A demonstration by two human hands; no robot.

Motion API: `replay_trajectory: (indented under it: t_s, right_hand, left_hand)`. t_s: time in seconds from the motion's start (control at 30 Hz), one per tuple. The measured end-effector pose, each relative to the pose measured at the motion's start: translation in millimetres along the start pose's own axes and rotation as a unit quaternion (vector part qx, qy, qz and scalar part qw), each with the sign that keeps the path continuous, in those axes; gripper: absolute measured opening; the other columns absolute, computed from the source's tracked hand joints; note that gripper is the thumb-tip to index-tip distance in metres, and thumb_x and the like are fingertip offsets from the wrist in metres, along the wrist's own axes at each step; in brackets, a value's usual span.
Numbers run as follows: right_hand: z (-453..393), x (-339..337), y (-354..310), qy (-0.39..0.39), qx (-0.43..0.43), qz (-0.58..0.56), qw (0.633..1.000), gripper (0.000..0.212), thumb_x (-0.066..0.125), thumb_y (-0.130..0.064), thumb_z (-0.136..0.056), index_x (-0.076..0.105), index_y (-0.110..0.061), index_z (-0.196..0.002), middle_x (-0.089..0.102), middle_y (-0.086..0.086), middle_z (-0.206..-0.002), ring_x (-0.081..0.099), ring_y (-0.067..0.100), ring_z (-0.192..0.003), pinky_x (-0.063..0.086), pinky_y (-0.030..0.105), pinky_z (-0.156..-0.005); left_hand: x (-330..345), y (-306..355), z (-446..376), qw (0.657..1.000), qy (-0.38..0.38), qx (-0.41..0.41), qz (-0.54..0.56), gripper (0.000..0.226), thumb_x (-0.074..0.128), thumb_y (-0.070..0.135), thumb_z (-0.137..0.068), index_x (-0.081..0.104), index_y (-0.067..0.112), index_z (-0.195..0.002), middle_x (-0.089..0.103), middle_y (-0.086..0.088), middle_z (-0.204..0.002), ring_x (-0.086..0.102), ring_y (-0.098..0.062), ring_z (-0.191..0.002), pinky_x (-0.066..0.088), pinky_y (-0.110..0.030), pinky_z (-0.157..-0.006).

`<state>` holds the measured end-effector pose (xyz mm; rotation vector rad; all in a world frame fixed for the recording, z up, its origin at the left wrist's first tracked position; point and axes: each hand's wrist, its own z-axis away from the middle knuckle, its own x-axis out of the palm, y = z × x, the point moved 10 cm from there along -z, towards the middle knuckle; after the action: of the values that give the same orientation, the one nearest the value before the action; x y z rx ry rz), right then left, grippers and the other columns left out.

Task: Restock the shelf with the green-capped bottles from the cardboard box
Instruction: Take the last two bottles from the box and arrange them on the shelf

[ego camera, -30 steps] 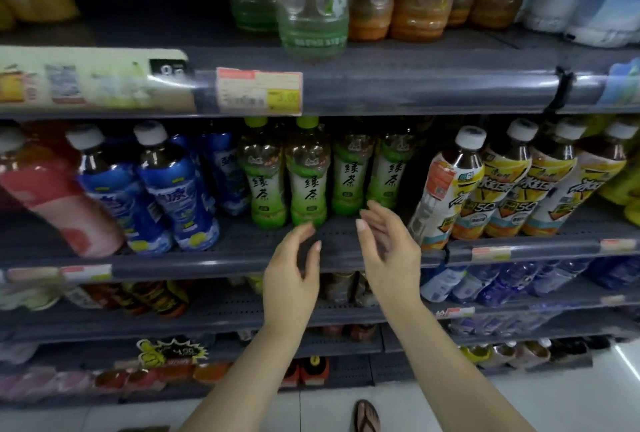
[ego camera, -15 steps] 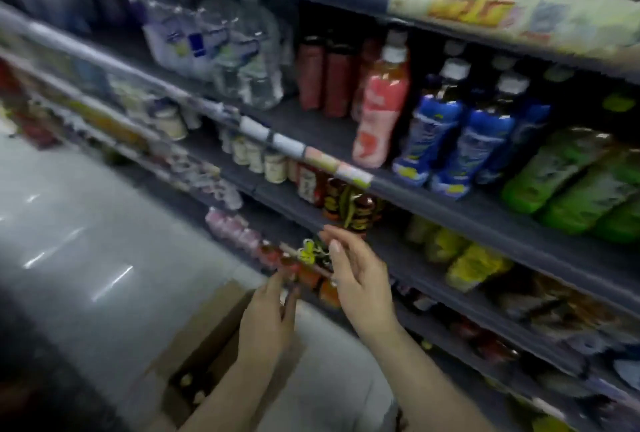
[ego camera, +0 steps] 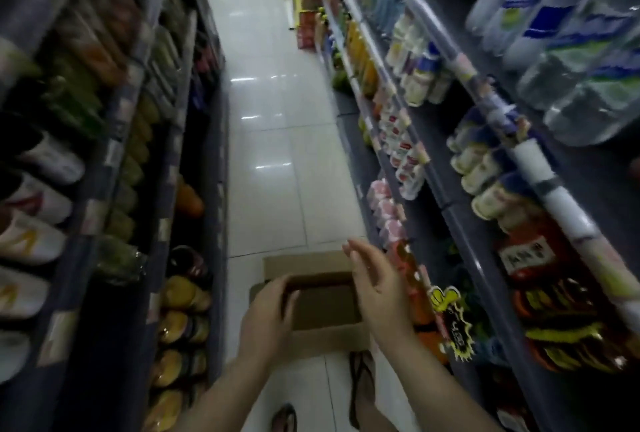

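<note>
So, left hand (ego camera: 268, 319) loosely spread, holding nothing, right hand (ego camera: 375, 288) flat-fingered and empty too, both hovering over open brown cardboard box (ego camera: 325, 310) on white tiled floor (ego camera: 273, 168) below.

Bare forearms, dark flip-flops (ego camera: 361, 383)

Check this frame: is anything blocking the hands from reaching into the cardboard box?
Nothing visible does. The cardboard box sits open on the floor, flaps spread, with the left hand and right hand above it, both empty. Its contents are too dark to make out.
</note>
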<state>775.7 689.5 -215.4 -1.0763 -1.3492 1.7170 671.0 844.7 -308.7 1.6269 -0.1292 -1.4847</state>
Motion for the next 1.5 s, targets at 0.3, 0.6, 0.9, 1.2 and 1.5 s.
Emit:
replay_trajectory:
  t_s: [0.3,0.6,0.9,1.2,1.5]
  right_hand:
    - [-54,54,100,-0.096,0.071,0.014,0.993,0.028,0.055,-0.017,-0.092,0.060,-0.020,-0.119,0.065,-0.011,-0.113,0.060,-0.004,-0.105,0.047,0.011,-0.088]
    - [-98,145,249,-0.166,0.099,0.047,0.980,0.028,0.056,-0.022,-0.091,0.057,-0.028,-0.118,0.062,-0.016,-0.114,0.056,-0.013,-0.104,0.045,0.004,-0.079]
    - [-145,226,419,-0.205,0.088,0.110,0.969,0.030,0.057,-0.025,-0.091,0.060,-0.020,-0.120,0.064,-0.008,-0.117,0.059,-0.004,-0.106,0.045,0.007,-0.085]
    - [-167,281,561,-0.253,0.104,0.174,0.946,0.034,0.055,-0.032,-0.092,0.055,-0.027,-0.125,0.058,-0.012,-0.125,0.052,0.001,-0.117,0.046,0.031,-0.101]
    - [-160,311,606,-0.313,0.094,0.194,0.925,0.052,0.068,-0.025,-0.084,0.048,-0.031,-0.132,0.049,-0.019,-0.127,0.043,-0.004,-0.118,0.035,0.010,-0.098]
  left_hand:
    - [54,-83,-21,0.987,0.030,-0.155,0.040,0.037,0.053,0.034,-0.092,0.055,0.018,-0.125,0.062,0.003,-0.123,0.058,-0.015,-0.112,0.047,-0.025,-0.088]
    - [153,-212,-44,0.970,0.024,-0.236,0.048,0.037,0.053,0.034,-0.093,0.052,0.022,-0.128,0.060,0.006,-0.124,0.056,-0.010,-0.110,0.037,-0.015,-0.080]
    - [271,-346,-71,0.942,0.029,-0.321,0.095,0.032,0.051,0.040,-0.092,0.051,0.031,-0.123,0.062,0.012,-0.115,0.060,-0.007,-0.101,0.052,-0.025,-0.077]
    - [354,-418,-76,0.918,0.040,-0.376,0.121,0.047,0.054,0.038,-0.091,0.042,0.028,-0.135,0.055,0.008,-0.131,0.055,-0.012,-0.115,0.045,-0.020,-0.083]
    - [378,-432,-84,0.908,0.071,-0.384,0.152,0.059,0.061,0.022,-0.089,0.035,0.031,-0.141,0.045,0.012,-0.143,0.044,-0.010,-0.130,0.034,-0.019,-0.100]
